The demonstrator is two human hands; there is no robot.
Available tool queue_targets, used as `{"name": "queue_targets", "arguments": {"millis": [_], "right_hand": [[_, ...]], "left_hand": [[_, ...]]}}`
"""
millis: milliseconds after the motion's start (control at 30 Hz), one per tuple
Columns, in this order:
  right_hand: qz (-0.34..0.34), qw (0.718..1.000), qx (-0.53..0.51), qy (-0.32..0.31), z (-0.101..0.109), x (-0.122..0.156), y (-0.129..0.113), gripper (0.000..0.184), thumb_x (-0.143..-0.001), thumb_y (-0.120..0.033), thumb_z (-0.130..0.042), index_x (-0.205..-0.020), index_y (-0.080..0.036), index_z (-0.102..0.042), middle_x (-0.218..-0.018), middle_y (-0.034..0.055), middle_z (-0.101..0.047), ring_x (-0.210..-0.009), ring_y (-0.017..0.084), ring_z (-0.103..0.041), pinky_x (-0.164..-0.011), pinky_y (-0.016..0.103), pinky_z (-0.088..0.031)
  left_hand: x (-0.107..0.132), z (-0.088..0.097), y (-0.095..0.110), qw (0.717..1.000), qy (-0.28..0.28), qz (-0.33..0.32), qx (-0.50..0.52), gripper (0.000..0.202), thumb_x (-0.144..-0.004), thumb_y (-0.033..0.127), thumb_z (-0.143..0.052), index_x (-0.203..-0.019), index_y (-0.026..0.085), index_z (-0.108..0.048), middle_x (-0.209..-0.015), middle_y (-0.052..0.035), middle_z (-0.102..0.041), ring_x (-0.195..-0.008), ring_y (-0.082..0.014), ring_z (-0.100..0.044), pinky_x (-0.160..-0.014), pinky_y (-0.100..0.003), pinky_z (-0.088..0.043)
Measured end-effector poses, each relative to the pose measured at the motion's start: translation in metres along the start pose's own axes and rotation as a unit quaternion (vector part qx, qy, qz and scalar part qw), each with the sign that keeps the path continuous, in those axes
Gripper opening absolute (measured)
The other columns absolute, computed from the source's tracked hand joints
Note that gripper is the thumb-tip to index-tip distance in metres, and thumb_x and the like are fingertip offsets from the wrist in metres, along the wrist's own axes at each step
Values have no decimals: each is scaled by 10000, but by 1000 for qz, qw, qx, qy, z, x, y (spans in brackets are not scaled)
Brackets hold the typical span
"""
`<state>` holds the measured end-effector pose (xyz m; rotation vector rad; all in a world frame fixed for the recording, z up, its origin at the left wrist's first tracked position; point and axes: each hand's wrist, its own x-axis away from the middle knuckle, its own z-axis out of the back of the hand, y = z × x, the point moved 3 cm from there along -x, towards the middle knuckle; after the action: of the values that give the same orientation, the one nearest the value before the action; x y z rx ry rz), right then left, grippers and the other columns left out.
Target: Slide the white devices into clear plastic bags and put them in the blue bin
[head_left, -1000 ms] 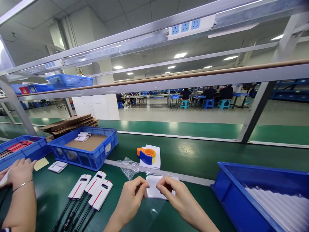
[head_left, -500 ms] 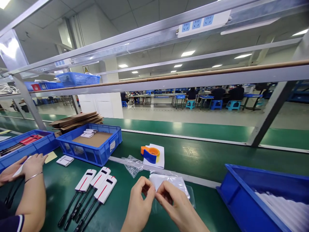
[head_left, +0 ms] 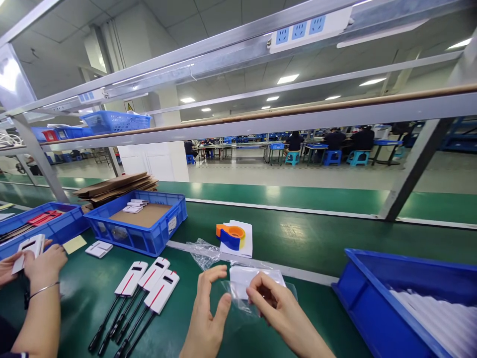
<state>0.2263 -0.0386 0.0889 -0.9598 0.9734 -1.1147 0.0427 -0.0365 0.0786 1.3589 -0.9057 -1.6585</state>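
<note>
My left hand point(head_left: 206, 313) is open, thumb and forefinger apart, at the left side of a thin clear plastic bag point(head_left: 238, 304). My right hand point(head_left: 279, 306) is closed in a pinch on that bag; its fingertips partly hide the film. Just behind my hands lies a flat white pack point(head_left: 238, 278) under clear plastic. To the left, white devices with red stripes and black stalks point(head_left: 161, 293) rest in a row on the green bench.
An orange-and-blue tape dispenser point(head_left: 231, 236) sits on white paper. A blue bin point(head_left: 372, 288) with white foam-like pieces stands right. At left are a blue crate point(head_left: 137, 236), flattened cardboard point(head_left: 119, 186) and a co-worker's hands point(head_left: 42, 263) holding a white device.
My hands have parted from a fingertip-to-fingertip pinch; the left fingers have spread. Clear film now shows between them. The co-worker has raised a white device.
</note>
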Motion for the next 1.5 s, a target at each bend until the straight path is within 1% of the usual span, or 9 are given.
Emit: {"name": "queue_targets", "arguments": {"millis": [67, 167, 233, 367, 600, 733, 1033, 1200, 1500], "right_hand": [[-24, 997, -66, -32, 0, 2, -3, 420, -944, -632, -543, -808, -234, -525, -722, -42, -550, -599, 125, -477, -529, 251, -355], [-25, 995, -89, -47, 2, 3, -4, 422, -937, -629, -565, -802, -232, -522, -736, -36, -566, -596, 118, -477, -531, 248, -368], [1, 999, -28, -14, 7, 3, -2, 340, -963, -553, -558, -848, -233, -555, -768, -28, -570, -636, 133, -492, -575, 264, -397], [100, 988, 106, 55, 19, 8, 2, 201, -1011, -439, -515, -1112, -294, -610, -1068, 33, -616, -795, 174, -566, -739, 319, -483], [114, 979, 164, -41, 23, 15, -6, 157, -896, -454, -708, -1004, -340, -694, -1347, 70, -500, -1189, 305, -547, -1002, 474, -476], [145, 970, 192, -21, 21, 15, -8, 119, -970, -348, -611, -879, -289, -661, -1253, 80, -543, -1150, 285, -570, -959, 447, -497], [231, 969, 87, -28, 11, 18, -14, 287, -996, -425, -612, -760, -262, -621, -845, 5, -610, -809, 184, -585, -734, 297, -477], [198, 975, 96, 46, 13, 17, -13, 309, -971, -484, -633, -763, -271, -714, -783, 5, -587, -717, 174, -571, -641, 281, -449], [103, 991, 38, -76, 2, 20, -8, 385, -1032, -533, -464, -865, -257, -673, -889, 49, -766, -801, 211, -673, -659, 300, -434]], "left_hand": [[-5, 1, -6, 996, -66, 45, 27, 397, -950, 461, -651, -1269, 229, -610, -1286, -120, -653, -1247, -285, -565, -1083, -391, -415], [-12, -1, -13, 987, -131, 82, 45, 316, -938, 498, -658, -941, 182, -671, -916, -69, -706, -915, -228, -646, -877, -321, -494], [-14, -2, -15, 985, -123, 100, 63, 390, -938, 532, -639, -788, 173, -623, -749, -29, -647, -737, -178, -598, -726, -276, -479], [-13, -5, -18, 976, -122, 158, 86, 444, -880, 591, -680, -778, 165, -608, -668, -5, -614, -596, -130, -516, -576, -233, -415], [-12, -1, -12, 974, -126, 177, 59, 467, -849, 614, -687, -764, 158, -626, -646, -9, -627, -545, -111, -466, -539, -225, -376], [-11, -2, -10, 976, -138, 168, 30, 484, -867, 619, -656, -714, 160, -638, -614, -18, -631, -535, -117, -464, -538, -234, -359], [-3, -3, -10, 963, -179, 176, 96, 571, -840, 722, -651, -782, 155, -626, -663, 0, -593, -547, -105, -455, -538, -223, -361], [-4, 1, -7, 971, -150, 168, 79, 553, -854, 709, -650, -792, 161, -620, -656, 18, -553, -546, -101, -423, -527, -219, -333], [4, -1, -7, 981, -128, 120, 77, 596, -874, 742, -597, -746, 161, -631, -625, 9, -521, -599, -134, -467, -594, -248, -350]]}}
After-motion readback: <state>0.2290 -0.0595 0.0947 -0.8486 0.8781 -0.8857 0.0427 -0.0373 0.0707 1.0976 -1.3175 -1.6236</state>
